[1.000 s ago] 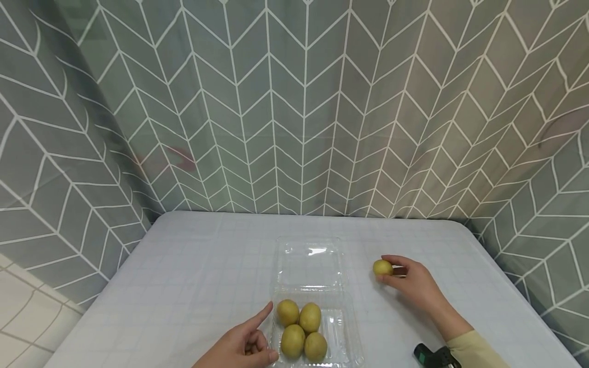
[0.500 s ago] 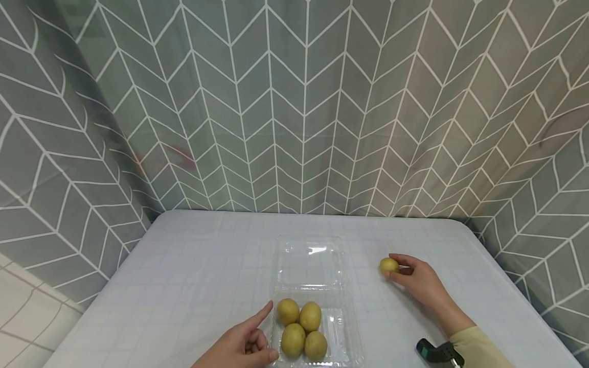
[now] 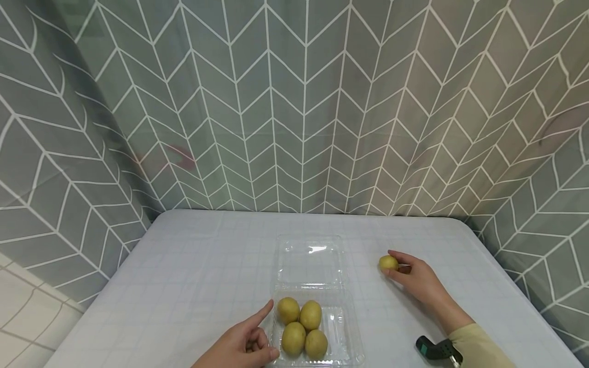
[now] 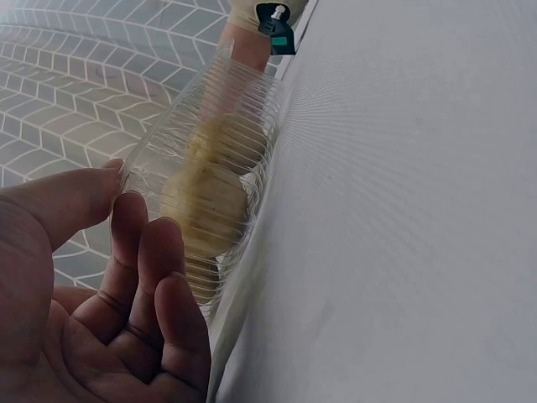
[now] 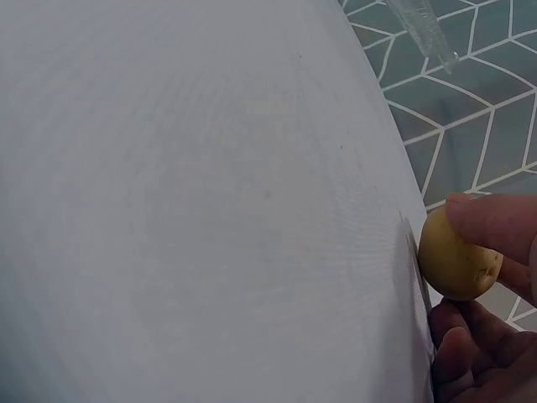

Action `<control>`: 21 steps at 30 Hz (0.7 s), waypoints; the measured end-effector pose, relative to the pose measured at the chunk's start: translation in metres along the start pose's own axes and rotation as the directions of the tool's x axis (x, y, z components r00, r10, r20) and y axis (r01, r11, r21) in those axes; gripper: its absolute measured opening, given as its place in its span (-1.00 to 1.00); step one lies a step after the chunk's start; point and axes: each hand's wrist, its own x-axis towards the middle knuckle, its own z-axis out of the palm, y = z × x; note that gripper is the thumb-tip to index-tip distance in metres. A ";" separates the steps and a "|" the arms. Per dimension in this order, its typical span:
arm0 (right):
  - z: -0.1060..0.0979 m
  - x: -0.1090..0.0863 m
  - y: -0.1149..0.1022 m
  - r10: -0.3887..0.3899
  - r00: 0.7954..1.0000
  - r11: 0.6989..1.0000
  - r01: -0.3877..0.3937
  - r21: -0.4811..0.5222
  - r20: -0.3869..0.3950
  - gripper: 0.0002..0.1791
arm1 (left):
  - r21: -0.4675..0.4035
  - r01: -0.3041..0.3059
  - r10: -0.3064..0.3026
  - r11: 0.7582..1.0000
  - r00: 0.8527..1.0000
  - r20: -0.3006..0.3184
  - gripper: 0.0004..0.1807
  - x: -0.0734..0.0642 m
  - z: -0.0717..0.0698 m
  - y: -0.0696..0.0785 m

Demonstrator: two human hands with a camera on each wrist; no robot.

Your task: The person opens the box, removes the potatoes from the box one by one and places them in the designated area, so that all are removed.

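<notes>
In the head view, a clear plastic clamshell box (image 3: 338, 332) lies with its lid (image 3: 309, 263) folded back. Several yellow potatoes (image 3: 293, 339) sit together in the left part of its base. At the box's left wall, my left hand (image 3: 244, 340) pinches the rim between thumb and curled fingers, its index finger pointing forward; the left wrist view shows the thumb (image 4: 71, 200) right at that rim. Off to the right of the box, my right hand (image 3: 416, 281) holds another small potato (image 5: 460, 256) by its thumb and fingers, low by the tabletop.
A white cloth (image 3: 207, 266) with faint grid lines covers the table. Behind and beside it hang grey curtains (image 3: 285, 102) with a white chevron pattern. A black strapped device (image 3: 434, 348) sits at the right wrist, near a pale yellow sleeve (image 3: 478, 347).
My right hand has shifted slightly to the right with the potato in it, then stayed almost still. The left hand and the box show hardly any movement.
</notes>
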 end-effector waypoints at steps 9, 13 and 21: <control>0.000 -0.002 -0.004 0.004 1.000 1.000 -0.004 -0.010 0.003 -0.30 | 0.010 0.014 -0.014 1.000 1.000 -0.010 -0.08 0.001 0.000 -0.001; -0.001 -0.004 -0.005 0.006 1.000 1.000 -0.006 -0.010 0.007 -0.29 | 0.015 0.012 -0.011 1.000 1.000 -0.011 -0.08 0.001 0.001 -0.001; -0.002 -0.004 -0.007 -0.014 1.000 1.000 0.014 -0.008 0.010 -0.32 | 0.009 0.013 -0.012 1.000 1.000 -0.010 -0.07 -0.001 0.000 0.001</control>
